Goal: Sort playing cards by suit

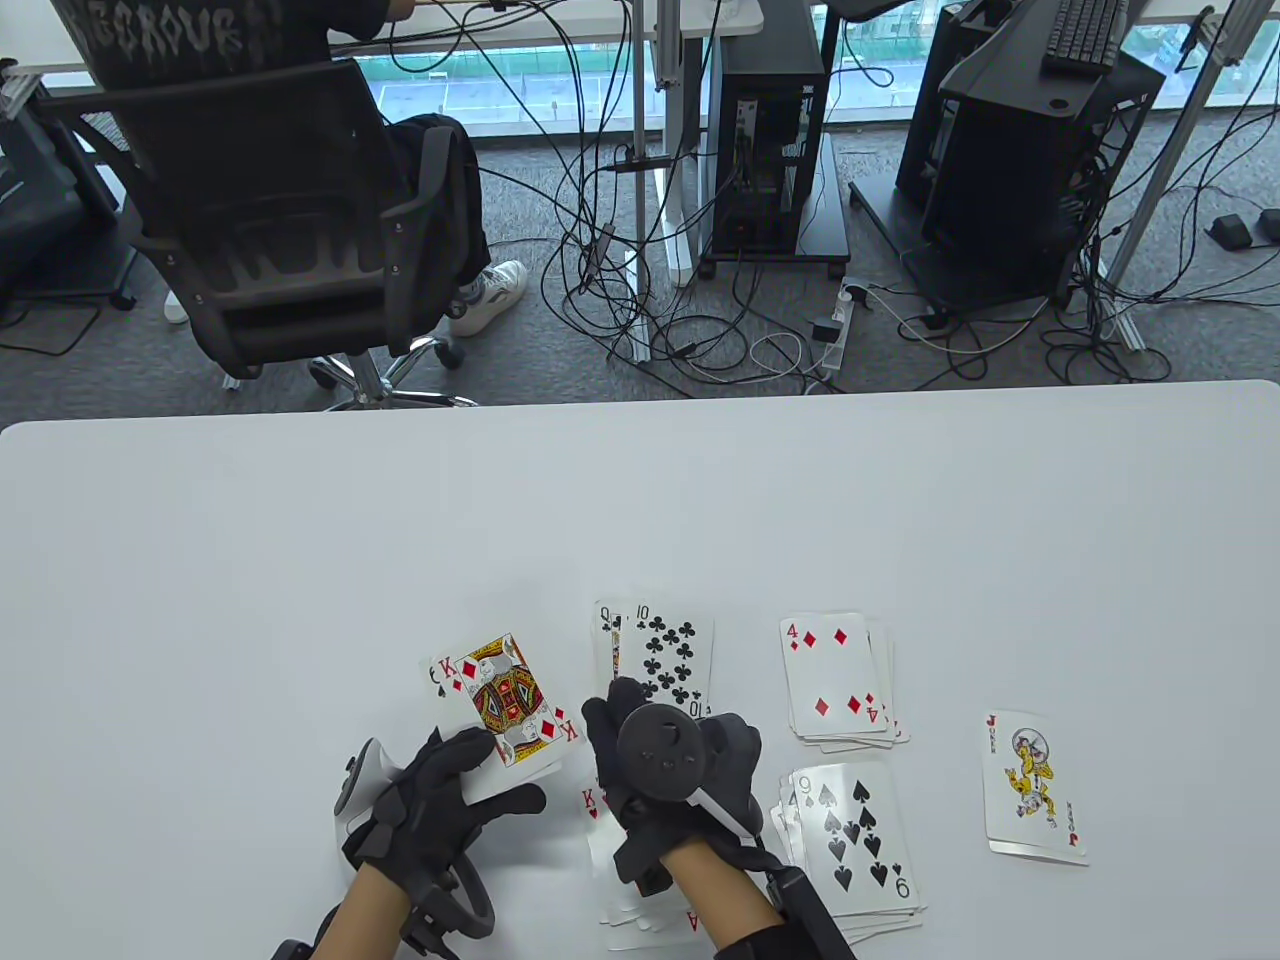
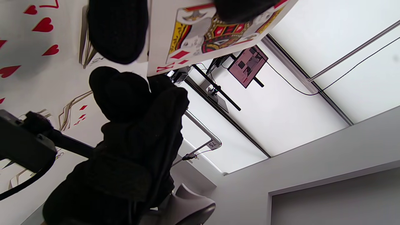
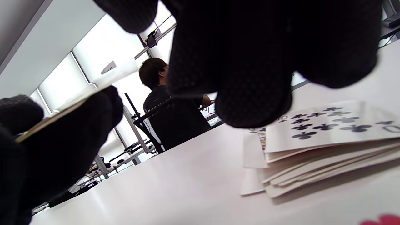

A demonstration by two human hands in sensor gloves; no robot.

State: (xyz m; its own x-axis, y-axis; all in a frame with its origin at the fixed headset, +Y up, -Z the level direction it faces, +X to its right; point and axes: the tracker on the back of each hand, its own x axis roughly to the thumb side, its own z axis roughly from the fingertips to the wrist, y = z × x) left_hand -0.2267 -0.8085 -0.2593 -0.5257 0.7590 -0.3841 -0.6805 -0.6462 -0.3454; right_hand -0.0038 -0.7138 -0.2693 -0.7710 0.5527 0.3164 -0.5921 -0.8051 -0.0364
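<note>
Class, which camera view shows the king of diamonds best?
The table view: the king of diamonds shows nearly whole, face up, held by the left hand. The left wrist view shows only part of its face; the right wrist view, only a thin card edge, unreadable.

Beneath the right hand (image 1: 672,775) we see only slivers of a heart pile (image 1: 625,880), its lower cards cut by the frame's edge; the club pile's (image 1: 662,652) near corner hides behind the fingertips.

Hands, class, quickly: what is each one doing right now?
Left hand: holds the deck with the king of diamonds on top.
Right hand: hovers near the clubs pile; its grip cannot be told.
</note>
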